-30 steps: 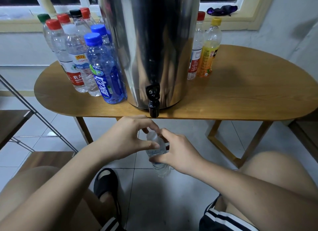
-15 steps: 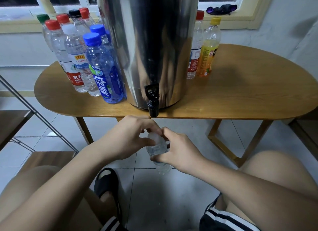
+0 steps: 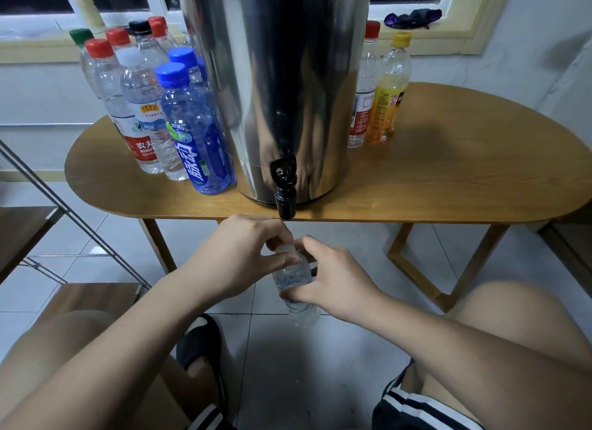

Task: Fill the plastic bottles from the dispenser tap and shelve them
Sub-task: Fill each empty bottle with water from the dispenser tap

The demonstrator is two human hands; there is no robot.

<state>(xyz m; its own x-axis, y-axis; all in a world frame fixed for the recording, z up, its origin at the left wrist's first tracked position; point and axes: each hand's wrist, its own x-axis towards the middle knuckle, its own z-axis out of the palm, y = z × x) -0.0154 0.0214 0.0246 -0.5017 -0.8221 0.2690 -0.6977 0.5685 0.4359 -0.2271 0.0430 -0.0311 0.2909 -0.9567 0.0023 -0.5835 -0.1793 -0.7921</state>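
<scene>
The bottle [image 3: 293, 277], small, clear and thin-walled, hung just below the tap [image 3: 285, 192], off the table's [image 3: 448, 186] front edge. It looked light, easily crushed and likely slick if wet. The right hand [image 3: 333, 285] gripped its body. The left hand [image 3: 237, 256] pinched its cap [image 3: 283, 249], probably the stiffer hold.

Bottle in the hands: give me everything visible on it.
The bottle is small, clear, ribbed plastic with a whitish cap. It is held in the air just below the tap, in front of the table edge and above the tiled floor. It is tilted, with its base toward the camera. The left hand pinches the cap and the right hand grips the middle. The fill level cannot be told.
</scene>
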